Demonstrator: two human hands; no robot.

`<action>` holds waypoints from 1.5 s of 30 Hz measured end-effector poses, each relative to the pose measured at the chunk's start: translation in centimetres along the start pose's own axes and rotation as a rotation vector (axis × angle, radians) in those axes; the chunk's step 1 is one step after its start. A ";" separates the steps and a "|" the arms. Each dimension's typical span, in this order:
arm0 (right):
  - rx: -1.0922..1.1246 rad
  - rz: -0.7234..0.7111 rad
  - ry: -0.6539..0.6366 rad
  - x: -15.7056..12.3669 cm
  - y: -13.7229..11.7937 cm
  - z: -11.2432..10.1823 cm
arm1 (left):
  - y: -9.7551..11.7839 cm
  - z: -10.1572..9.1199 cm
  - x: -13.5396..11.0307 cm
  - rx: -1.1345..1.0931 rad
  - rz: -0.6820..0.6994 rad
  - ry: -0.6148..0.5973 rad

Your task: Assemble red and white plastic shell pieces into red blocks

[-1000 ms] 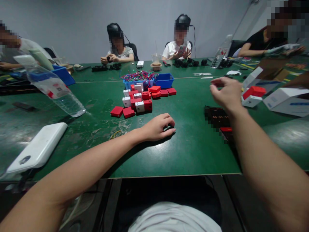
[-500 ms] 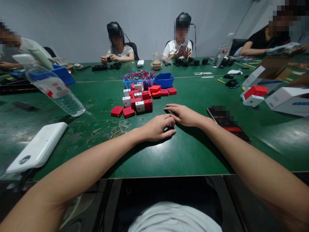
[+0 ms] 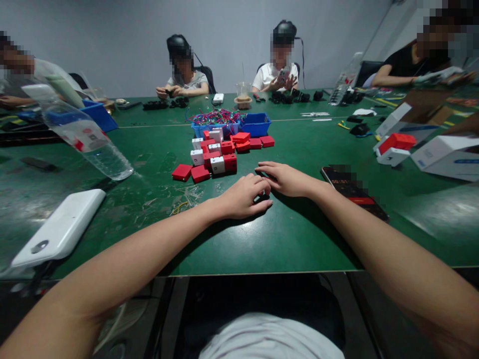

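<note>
My left hand (image 3: 247, 196) rests on the green table (image 3: 224, 244), its fingers loosely curved, the thumb apart, and no object in it. Touching or nearly touching its fingertips is my right hand (image 3: 286, 179), which lies palm down with fingers stretched out and holds nothing. Beyond my hands stands a cluster of small red and white boxes (image 3: 217, 165), several of them stacked or side by side. Two red boxes (image 3: 200, 174) lie flat at its near left. Right of my right hand is a phone (image 3: 352, 187) with a dark timer screen.
Behind the boxes are a blue bin of coloured wires (image 3: 217, 128) and another blue bin (image 3: 256, 125). A plastic bottle (image 3: 90, 139) and a white power bank (image 3: 60, 227) occupy the left. White cartons (image 3: 449, 157) stand at right. Several people sit around the table.
</note>
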State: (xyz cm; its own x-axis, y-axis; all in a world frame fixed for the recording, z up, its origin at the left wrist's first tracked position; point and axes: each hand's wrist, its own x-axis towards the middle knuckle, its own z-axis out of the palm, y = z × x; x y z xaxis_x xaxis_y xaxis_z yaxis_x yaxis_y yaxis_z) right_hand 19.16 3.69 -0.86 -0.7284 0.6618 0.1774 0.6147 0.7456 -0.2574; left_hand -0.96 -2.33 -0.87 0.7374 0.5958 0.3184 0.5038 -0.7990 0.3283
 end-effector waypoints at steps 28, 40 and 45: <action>-0.007 -0.008 0.013 -0.1 -0.3 -0.1 | -3.6 -1.7 -0.5 0.498 -0.501 0.210; 0.014 -0.064 0.052 0.0 -0.4 -0.2 | -1.7 -1.2 -0.3 0.219 -0.079 0.072; 0.093 -0.097 0.059 0.0 -0.6 -0.6 | -1.1 -0.5 -0.2 0.122 0.037 0.104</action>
State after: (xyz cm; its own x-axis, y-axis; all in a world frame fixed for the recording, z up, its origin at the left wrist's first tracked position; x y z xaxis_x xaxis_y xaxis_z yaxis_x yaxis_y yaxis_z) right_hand 19.01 3.30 -0.11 -0.7625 0.5921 0.2606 0.5091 0.7978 -0.3231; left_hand -1.89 -1.57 -0.90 0.7092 0.5655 0.4209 0.5323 -0.8210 0.2063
